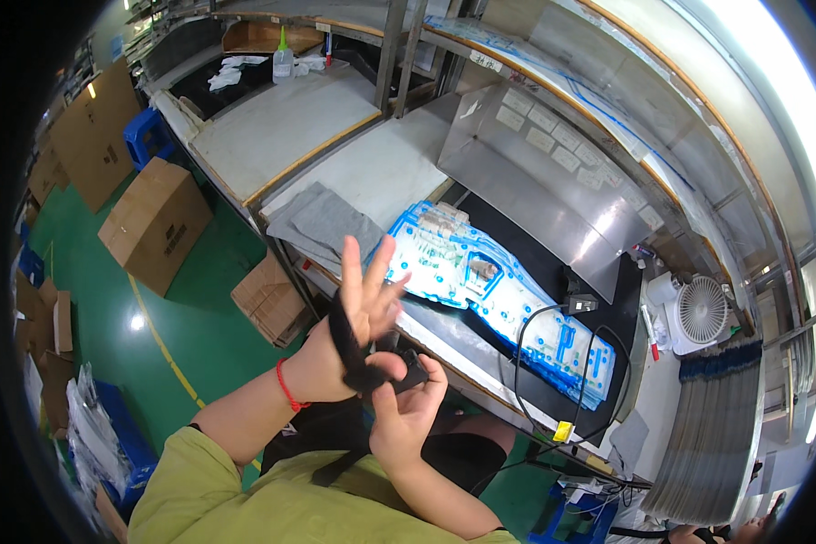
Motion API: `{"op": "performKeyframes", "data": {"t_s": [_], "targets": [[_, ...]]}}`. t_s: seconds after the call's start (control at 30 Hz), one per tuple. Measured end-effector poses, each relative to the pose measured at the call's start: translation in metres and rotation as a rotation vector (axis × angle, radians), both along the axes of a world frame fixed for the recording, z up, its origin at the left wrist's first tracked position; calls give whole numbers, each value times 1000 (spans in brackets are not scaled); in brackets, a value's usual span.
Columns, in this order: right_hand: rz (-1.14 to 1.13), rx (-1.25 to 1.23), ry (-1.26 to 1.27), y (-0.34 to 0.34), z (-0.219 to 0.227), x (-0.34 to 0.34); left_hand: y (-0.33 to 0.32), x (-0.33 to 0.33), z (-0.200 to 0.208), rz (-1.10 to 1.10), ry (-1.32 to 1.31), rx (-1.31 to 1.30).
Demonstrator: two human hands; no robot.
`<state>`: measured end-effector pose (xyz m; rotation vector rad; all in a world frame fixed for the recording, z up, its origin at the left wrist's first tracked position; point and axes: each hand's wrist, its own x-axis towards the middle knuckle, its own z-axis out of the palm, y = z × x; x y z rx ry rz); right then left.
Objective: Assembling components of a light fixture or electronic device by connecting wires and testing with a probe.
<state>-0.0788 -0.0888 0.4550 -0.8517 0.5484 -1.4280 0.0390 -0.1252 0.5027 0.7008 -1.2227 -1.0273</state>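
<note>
A black strap wraps around my raised left hand, whose fingers are spread and a little blurred. A red cord bracelet circles the left wrist below it. Beside the left thumb, my right hand is closed at the fingertips on a small black block at the strap. Part of this block is hidden by the fingers. Beyond both hands, a long moulded white panel with blue edges lies on the bench, touched by neither hand.
Grey cloths lie left of the panel. A black cable with a yellow tag hangs over the bench front. A white fan stands at the right, below shelving. Cardboard boxes and a blue stool are at the left.
</note>
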Motion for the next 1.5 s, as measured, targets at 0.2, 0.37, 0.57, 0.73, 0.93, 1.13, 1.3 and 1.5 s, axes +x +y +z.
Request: {"op": "performKeyframes", "data": {"t_s": [0.2, 0.37, 0.57, 0.73, 0.93, 1.13, 1.3, 1.5], "targets": [[48, -56, -54, 7, 10, 10, -9, 2, 15, -185, 549, 76], [152, 284, -68, -1, 18, 15, -52, 3, 13, 753, -242, -241], [50, 38, 150, 9, 5, 32, -69, 8, 29, 820, -459, -293], [213, 52, 55, 1, -38, 27, -68, 5, 35, 660, -145, -176], [178, 119, 47, 18, -37, 30, -68, 5, 17, -10, 900, 54], [-91, -266, 671, 21, -22, 27, -78, 8, 12, 888, -924, -587], [-66, -131, 351, 18, -46, 29, -62, 12, 32, 428, 612, 14], [103, -125, 213, 41, -28, 23, -35, 46, 49, -312, 1455, 0]]}}
